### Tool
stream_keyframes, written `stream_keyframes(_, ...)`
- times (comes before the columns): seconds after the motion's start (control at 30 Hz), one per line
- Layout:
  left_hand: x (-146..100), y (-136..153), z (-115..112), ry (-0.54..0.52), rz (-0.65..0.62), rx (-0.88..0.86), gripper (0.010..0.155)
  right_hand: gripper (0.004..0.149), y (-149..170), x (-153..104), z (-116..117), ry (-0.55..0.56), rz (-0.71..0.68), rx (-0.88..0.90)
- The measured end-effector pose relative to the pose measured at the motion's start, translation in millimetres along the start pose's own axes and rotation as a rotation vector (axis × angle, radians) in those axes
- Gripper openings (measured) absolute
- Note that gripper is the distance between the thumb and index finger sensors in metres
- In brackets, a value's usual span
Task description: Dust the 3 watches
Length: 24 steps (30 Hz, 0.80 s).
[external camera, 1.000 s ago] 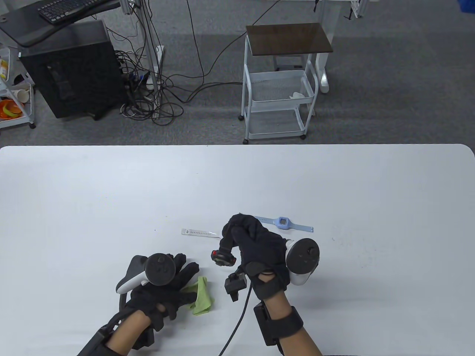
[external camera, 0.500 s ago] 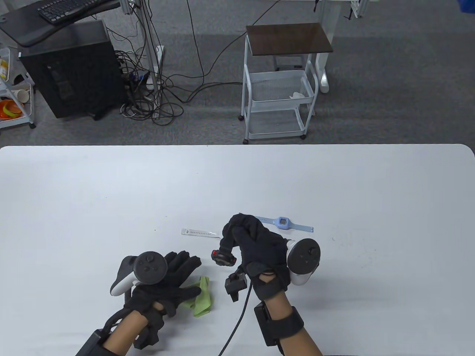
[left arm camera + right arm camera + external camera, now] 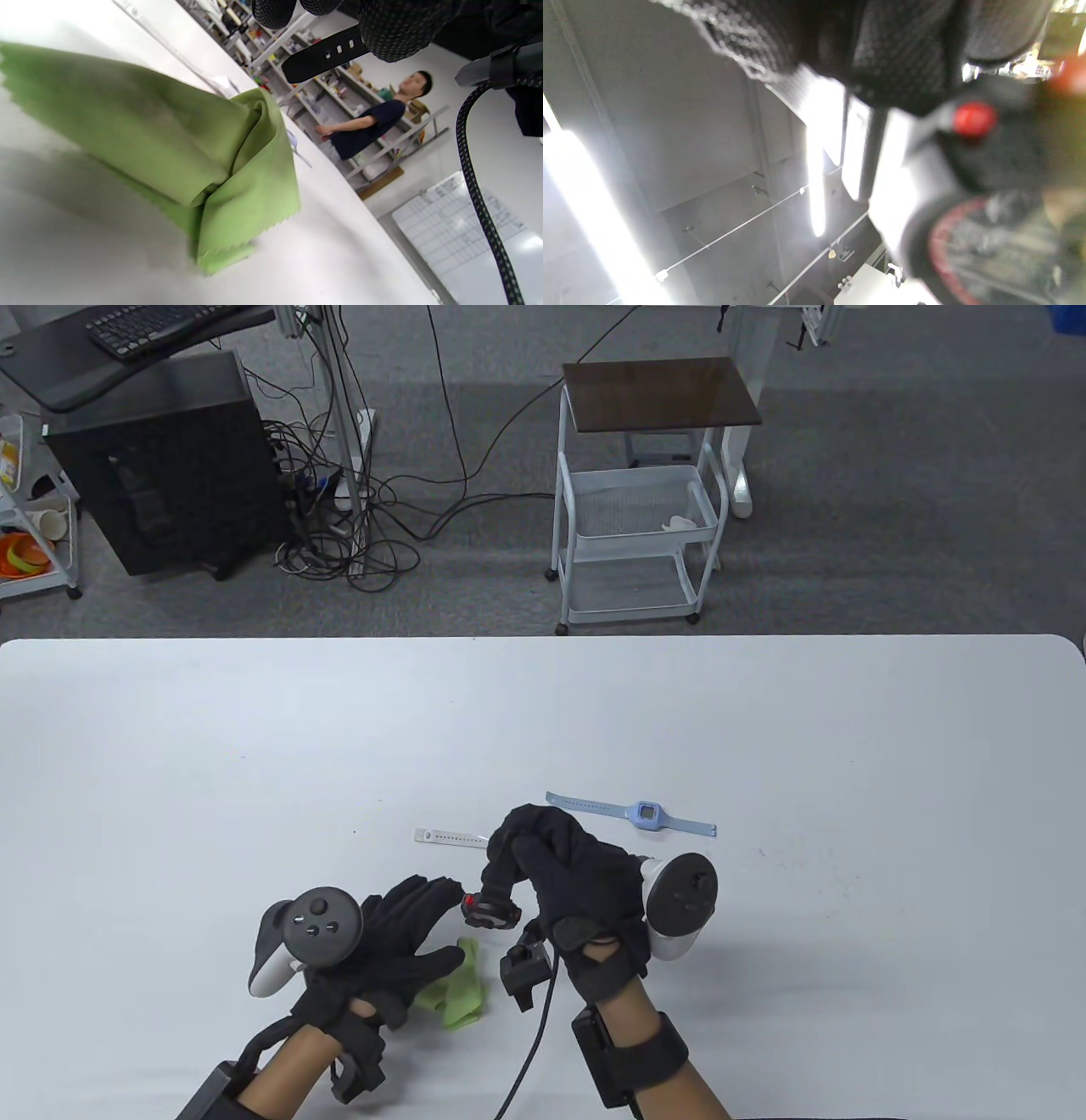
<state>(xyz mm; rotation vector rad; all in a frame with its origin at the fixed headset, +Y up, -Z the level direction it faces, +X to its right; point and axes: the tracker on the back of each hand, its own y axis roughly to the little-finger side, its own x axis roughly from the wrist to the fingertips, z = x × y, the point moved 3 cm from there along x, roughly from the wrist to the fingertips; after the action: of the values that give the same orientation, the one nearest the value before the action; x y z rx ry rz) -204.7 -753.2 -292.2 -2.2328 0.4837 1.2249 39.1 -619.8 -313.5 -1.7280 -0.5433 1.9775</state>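
My right hand [image 3: 501, 886] pinches a black watch with red trim [image 3: 490, 911] and holds it just above the white table [image 3: 254, 746]; its blurred dial [image 3: 988, 237] fills the right wrist view. My left hand [image 3: 416, 920] stretches straight fingers up to that watch, almost touching it. A green cloth [image 3: 462, 984] lies crumpled partly under its thumb and palm, and it is large in the left wrist view [image 3: 191, 140]. The black strap [image 3: 326, 55] hangs by my left fingertips [image 3: 394, 29]. A light blue watch [image 3: 649, 814] lies flat behind my right hand. A white watch strap [image 3: 450, 837] shows to its left, the rest hidden.
A black cable [image 3: 539, 1035] trails from my right wrist toward the table's near edge. Beyond the far edge stand a white wire trolley [image 3: 632, 517] and a black computer tower [image 3: 161, 466] with floor cables. A person [image 3: 365, 123] stands far off.
My right hand has carried the black watch left and a little nearer to me, uncovering more of the blue strap. My left fingers have straightened and reached toward the watch.
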Motion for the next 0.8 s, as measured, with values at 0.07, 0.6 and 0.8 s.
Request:
stream_keyframes(0.07,-0.1,-1.2,0.6,-0.01,-0.015,-0.002,0.076,0.038,-0.8,0.0,2.5,-0.006,-0.007,0.008)
stream_keyframes(0.6,0.6,-5.9,-0.5,-0.027,-0.11,-0.052,0.044,0.038,-2.6,-1.8,10.7,-0.01,0.003,0.094)
stream_keyframes(0.8,0.1,-5.3,0.6,-0.027,-0.114,-0.069,0.042,0.038,-4.6,-1.4,2.6,0.044,-0.014,0.092)
